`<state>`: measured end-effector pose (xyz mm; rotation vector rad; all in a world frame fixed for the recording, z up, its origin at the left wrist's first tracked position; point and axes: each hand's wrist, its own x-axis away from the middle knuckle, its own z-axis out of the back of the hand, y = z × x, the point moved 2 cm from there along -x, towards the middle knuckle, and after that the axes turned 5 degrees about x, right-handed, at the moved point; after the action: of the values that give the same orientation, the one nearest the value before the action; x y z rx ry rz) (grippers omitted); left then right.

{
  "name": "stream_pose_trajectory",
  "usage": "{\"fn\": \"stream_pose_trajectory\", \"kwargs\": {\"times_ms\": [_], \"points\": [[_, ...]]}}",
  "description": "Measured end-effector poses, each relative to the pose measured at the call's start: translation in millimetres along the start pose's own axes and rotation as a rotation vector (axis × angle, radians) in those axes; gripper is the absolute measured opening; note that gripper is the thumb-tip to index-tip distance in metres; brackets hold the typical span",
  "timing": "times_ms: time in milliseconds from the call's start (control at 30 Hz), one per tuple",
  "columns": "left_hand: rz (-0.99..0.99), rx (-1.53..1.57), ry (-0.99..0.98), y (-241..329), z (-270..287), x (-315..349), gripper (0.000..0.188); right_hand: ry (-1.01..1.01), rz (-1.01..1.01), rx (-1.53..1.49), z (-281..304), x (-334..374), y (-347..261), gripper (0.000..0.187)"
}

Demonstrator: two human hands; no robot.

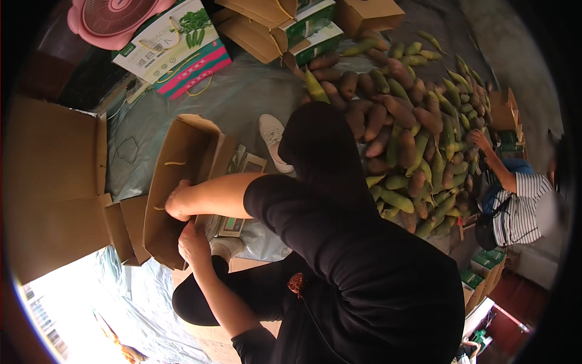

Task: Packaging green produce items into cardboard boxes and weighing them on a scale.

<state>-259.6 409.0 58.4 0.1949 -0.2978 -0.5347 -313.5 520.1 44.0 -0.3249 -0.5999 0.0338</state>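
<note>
A long brown cardboard box (182,155) stands open in front of me, with short yellow cord handles on its inner wall. My right hand (178,201) reaches into the box, its fingers bent down and mostly hidden by the hand itself. At the box's near end my left hand (194,246) is closed on the cardboard edge, close below the right one. Beside the box lies a scale (233,221) with a small display, partly covered by my arm.
A big heap of green and brown tuber-like vegetables (403,130) spreads to the right. Printed cartons (173,51) and a pink plastic fan or basket (121,21) lie at the upper left. A large open carton (57,182) stands left. Another person (515,206) sits beyond the heap.
</note>
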Motion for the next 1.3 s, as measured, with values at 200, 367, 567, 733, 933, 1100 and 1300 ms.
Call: {"fn": "stream_pose_trajectory", "kwargs": {"times_ms": [200,367,567,733,933,1100,1300], "points": [[-0.054,0.072,0.031,-12.8,-3.1,1.6,0.022,0.332,0.330,-0.117,63.2,66.2,31.5,0.031],[-0.047,0.048,-0.002,3.4,-3.0,0.1,0.020,0.818,0.222,-0.479,71.0,179.0,154.6,0.038],[-0.065,0.070,0.012,-7.8,-4.2,-1.5,0.020,0.884,-0.498,-0.429,-56.0,298.8,324.6,0.027],[-0.155,0.155,0.030,-10.4,-9.7,-4.6,0.017,0.626,-0.889,0.090,-221.6,413.2,376.3,0.029],[-0.164,0.149,0.040,-8.7,-9.9,-4.5,0.016,-0.094,-0.671,0.512,-311.3,471.9,354.1,0.052],[-0.115,0.173,-0.004,-11.9,-9.7,-4.4,0.016,-0.091,-0.449,0.587,-329.7,463.6,344.5,0.046],[-0.070,0.122,0.062,-9.1,-9.4,-0.5,0.019,-0.158,-0.276,0.659,-349.9,447.1,354.6,0.034]]}}
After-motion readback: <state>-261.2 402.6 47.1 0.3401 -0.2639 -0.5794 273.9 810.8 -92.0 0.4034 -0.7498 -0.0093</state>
